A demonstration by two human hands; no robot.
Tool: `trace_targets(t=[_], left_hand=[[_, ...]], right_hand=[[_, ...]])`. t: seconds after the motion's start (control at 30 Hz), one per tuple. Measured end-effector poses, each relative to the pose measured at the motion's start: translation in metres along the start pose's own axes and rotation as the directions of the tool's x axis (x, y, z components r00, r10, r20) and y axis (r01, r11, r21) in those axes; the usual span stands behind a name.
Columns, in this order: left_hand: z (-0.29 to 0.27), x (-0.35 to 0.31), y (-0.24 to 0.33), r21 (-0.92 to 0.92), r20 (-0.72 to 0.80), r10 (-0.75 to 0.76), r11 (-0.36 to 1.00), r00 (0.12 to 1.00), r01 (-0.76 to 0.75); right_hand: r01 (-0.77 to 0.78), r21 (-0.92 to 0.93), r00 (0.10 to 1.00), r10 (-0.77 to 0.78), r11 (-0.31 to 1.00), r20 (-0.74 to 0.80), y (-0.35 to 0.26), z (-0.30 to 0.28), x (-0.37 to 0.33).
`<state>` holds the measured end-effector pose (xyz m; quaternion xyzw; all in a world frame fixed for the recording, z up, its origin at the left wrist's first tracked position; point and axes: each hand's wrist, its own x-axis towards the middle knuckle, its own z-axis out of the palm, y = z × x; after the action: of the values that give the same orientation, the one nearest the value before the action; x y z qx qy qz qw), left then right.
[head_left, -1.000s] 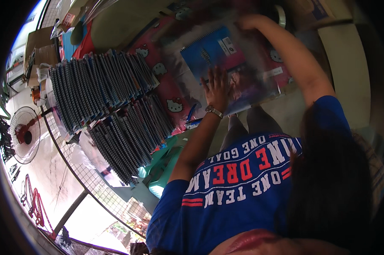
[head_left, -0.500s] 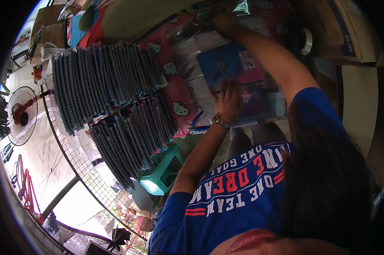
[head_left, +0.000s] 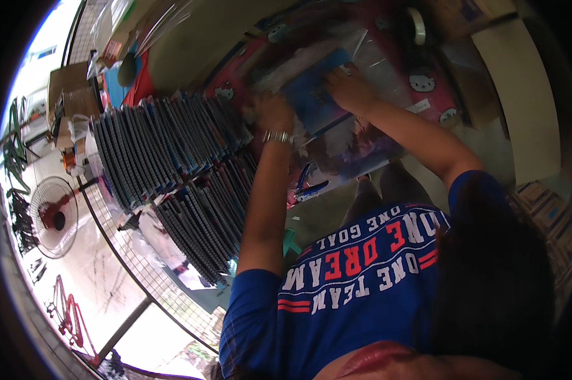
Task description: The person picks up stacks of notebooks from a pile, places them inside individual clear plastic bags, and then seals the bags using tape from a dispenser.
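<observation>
Your left hand (head_left: 274, 113) is at the left edge of the blue spiral notebook (head_left: 308, 95). Its fingers are blurred; you cannot tell whether they grip the cover, the film or nothing. Your right hand (head_left: 351, 92) lies over the right part of the same notebook, fingers partly bent; contact looks likely, but a firm grip cannot be confirmed. The notebook lies flat between your two hands, on or within clear plastic film (head_left: 387, 73) that extends beyond and to the right of your right hand. Whether the film encloses the notebook cannot be determined.

Status, as judged from this view: one notebook is in work, and its handling appears unfinished, since both hands are at it. To the left of your left hand stands an upper row of spiral notebooks (head_left: 165, 139); nearer your body, beside your left forearm, is a lower row (head_left: 200, 212). The view does not establish whether these rows are finished or waiting, so the remaining count is unknown. A roll of tape (head_left: 417, 26) sits beyond and to the right of your right hand, apart from it and not in use.
</observation>
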<state>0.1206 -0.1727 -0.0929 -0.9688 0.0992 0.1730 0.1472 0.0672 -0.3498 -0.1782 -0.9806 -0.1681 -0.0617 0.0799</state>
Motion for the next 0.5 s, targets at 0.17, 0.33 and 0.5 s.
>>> trace_targets(t=[0.17, 0.33, 0.5], left_hand=[[0.042, -0.037, 0.015, -0.007, -0.488, 0.188, 0.976, 0.852, -0.219], [0.065, -0.002, 0.045, -0.266, -0.434, 0.263, 0.876, 0.861, -0.402], [0.062, 0.007, 0.045, -0.262, -0.434, 0.273, 0.873, 0.858, -0.411]], right_hand=[[0.042, 0.049, 0.992, -0.036, 0.998, -0.119, -0.004, 0.0, -0.005], [-0.119, -0.371, 0.949, -0.004, 0.921, -0.314, 0.031, -0.027, 0.012], [-0.554, -0.093, 0.806, 0.505, 0.827, -0.309, 0.068, -0.064, -0.073]])
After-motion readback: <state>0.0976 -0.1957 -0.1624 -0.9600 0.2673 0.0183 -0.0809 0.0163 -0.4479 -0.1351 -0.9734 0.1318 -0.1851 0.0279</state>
